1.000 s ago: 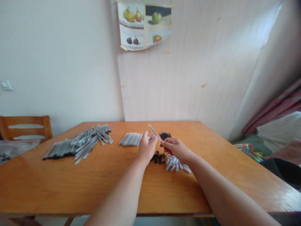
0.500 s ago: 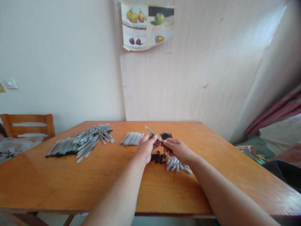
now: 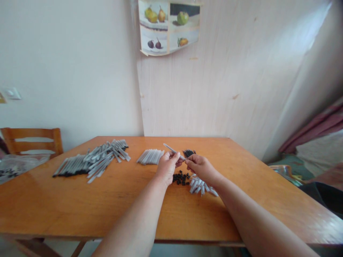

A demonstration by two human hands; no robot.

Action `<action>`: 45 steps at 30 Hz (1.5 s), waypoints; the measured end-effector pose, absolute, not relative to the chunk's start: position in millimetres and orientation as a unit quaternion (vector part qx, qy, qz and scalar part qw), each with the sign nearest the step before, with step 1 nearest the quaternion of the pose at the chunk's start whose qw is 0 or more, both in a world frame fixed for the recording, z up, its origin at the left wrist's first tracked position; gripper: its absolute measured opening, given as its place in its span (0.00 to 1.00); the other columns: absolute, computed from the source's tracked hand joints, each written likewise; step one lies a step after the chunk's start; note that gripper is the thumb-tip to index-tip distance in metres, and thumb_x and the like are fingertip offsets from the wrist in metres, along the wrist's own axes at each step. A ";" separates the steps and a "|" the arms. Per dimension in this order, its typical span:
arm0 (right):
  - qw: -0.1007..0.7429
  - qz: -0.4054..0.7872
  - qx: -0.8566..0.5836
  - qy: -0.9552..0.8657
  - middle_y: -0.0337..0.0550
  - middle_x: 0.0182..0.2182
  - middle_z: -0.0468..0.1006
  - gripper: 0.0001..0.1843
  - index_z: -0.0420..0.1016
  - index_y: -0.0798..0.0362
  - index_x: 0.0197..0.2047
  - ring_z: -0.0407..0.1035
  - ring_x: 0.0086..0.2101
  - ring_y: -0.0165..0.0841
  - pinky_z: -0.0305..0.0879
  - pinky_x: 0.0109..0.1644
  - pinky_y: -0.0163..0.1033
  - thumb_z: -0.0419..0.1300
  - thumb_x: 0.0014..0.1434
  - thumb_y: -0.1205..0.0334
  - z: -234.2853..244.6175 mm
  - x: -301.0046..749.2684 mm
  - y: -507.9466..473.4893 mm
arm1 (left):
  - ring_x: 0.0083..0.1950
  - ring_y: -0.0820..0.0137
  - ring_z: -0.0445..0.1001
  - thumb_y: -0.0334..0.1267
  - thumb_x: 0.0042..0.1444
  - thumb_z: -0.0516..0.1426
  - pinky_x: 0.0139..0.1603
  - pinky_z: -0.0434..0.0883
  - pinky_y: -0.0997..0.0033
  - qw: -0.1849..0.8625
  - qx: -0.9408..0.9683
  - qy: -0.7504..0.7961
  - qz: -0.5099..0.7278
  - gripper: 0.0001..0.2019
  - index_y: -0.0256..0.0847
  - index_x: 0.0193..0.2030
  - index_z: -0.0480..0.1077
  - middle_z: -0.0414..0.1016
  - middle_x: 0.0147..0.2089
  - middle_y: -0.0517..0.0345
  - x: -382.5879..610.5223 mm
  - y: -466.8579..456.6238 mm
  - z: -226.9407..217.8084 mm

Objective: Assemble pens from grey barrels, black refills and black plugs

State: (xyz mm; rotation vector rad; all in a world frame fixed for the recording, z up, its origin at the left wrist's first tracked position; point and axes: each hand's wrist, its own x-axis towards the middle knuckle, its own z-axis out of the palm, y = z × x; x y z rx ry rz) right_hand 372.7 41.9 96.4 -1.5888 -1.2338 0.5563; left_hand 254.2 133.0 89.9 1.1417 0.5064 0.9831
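Observation:
My left hand (image 3: 168,166) pinches a slim translucent pen (image 3: 169,147) by its middle, the far end slanting up and left. At the pen's lower right end, the fingers of my right hand (image 3: 199,167) are closed; what small part they pinch there is hidden. Below the hands lie a cluster of small black plugs (image 3: 181,178) and a heap of whitish translucent caps (image 3: 199,186). Just behind my right hand is a bundle of dark thin refills (image 3: 189,152). A row of clear pen barrels (image 3: 150,156) lies left of my left hand.
A large pile of pens with black ends (image 3: 107,157) covers the table's left side. The wooden table (image 3: 128,210) reaches the wall. A chair (image 3: 34,137) with a plastic bag (image 3: 21,166) stands at left; cloth and bags (image 3: 316,157) lie at right.
Both hands stay together at the pen with hardly any movement. The pen's far end has shifted slightly left, and the whole view has tilted a little.

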 end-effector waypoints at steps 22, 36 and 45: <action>0.524 0.282 -0.629 -0.500 0.39 0.23 0.72 0.19 0.66 0.54 0.30 0.61 0.21 0.26 0.55 0.24 0.32 0.52 0.59 0.46 96.8 370.0 40.8 | 0.32 0.71 0.76 0.44 0.47 0.64 0.35 0.72 0.70 0.700 0.515 0.222 0.442 0.15 0.37 0.35 0.66 0.77 0.31 0.54 253.8 134.1 89.6; 0.517 0.249 -0.639 -0.512 0.38 0.23 0.72 0.16 0.67 0.54 0.32 0.62 0.22 0.27 0.56 0.24 0.32 0.55 0.57 0.48 95.1 370.9 40.2 | 0.33 0.70 0.77 0.43 0.49 0.63 0.36 0.72 0.71 0.700 0.522 0.217 0.437 0.13 0.38 0.34 0.66 0.77 0.32 0.54 252.9 132.1 90.3; 0.525 0.269 -0.628 -0.509 0.39 0.22 0.72 0.18 0.66 0.54 0.30 0.60 0.20 0.25 0.56 0.24 0.32 0.53 0.59 0.47 93.5 372.6 41.5 | 0.33 0.70 0.77 0.44 0.48 0.64 0.35 0.72 0.71 0.703 0.514 0.218 0.440 0.15 0.38 0.35 0.66 0.77 0.32 0.54 253.2 132.4 90.9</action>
